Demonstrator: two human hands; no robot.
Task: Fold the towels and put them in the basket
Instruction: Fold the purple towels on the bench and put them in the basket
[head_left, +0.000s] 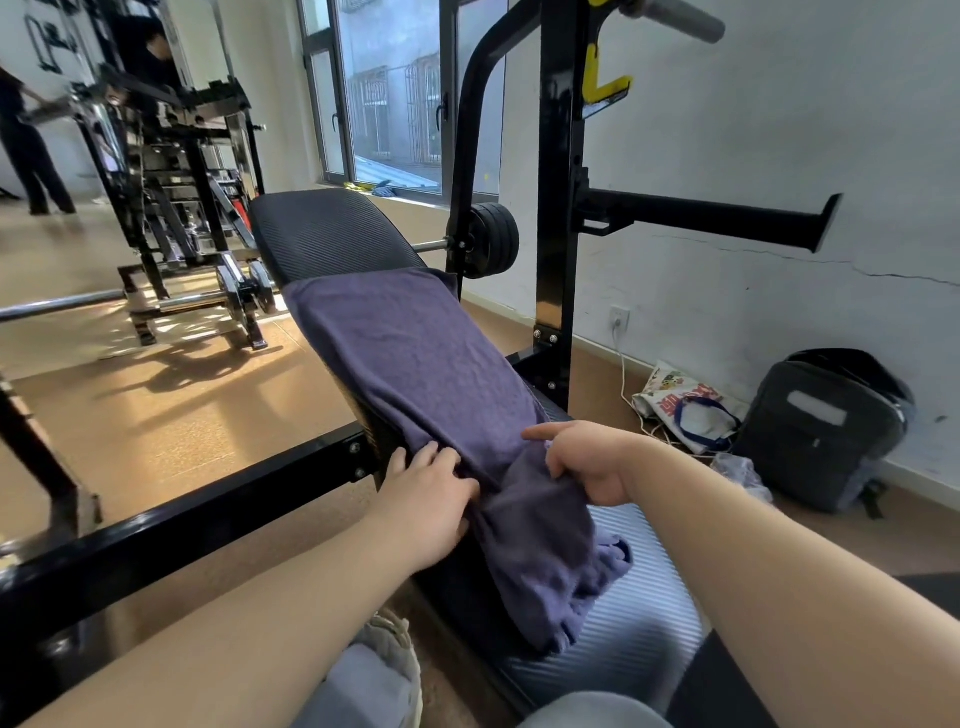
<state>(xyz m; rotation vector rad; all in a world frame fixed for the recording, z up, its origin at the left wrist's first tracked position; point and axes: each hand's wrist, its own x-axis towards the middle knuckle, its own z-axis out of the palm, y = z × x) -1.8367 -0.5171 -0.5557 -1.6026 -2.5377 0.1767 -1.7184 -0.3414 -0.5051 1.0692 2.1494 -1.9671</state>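
I'm looking at a black weight bench (332, 228) mid-frame, rack upright (556, 208) behind it, dark backpack (821, 431) and printed tote bag (675, 402) on the floor at right.

Left of the black ribbed padded desk (322, 228), the tan floor (182, 410) lies open, crossed by a low black steel crossbeam (182, 514) bolted beside the desk's left edge. Close on the desk's right rises a black steel rack upright (556, 208), a round black weight plate (493, 240) beside it. At the desk's near end the left hand (426, 499) and right hand (587, 462) grip a purple cloth towel (415, 353), filling that spot.
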